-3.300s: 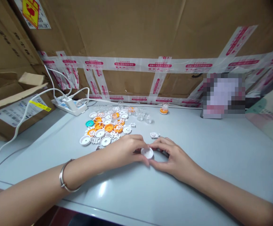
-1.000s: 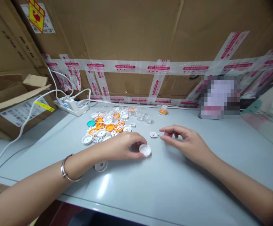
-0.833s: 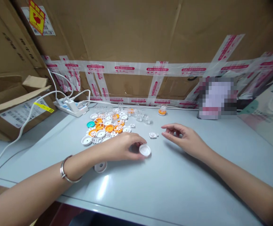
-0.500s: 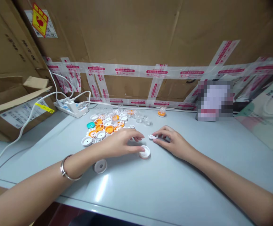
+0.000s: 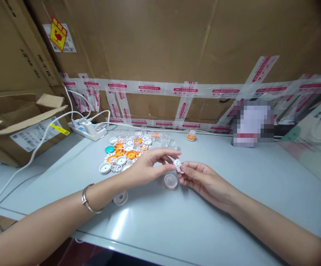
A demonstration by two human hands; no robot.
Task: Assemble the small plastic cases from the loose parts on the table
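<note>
My right hand pinches the white lattice piece (light, stiff, probably brittle; I'd grip its rim)! Left hand: fingers spread, contact unclear.

A white openwork piece is held near a round dish.

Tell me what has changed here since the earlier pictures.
The right hand has picked up the small white lattice part from the table and brought it slightly left, up to the left hand. The left hand has let go of the round cup, which now lies free on the table. The pile of parts and the orange-based piece behind stayed where they were.
</note>
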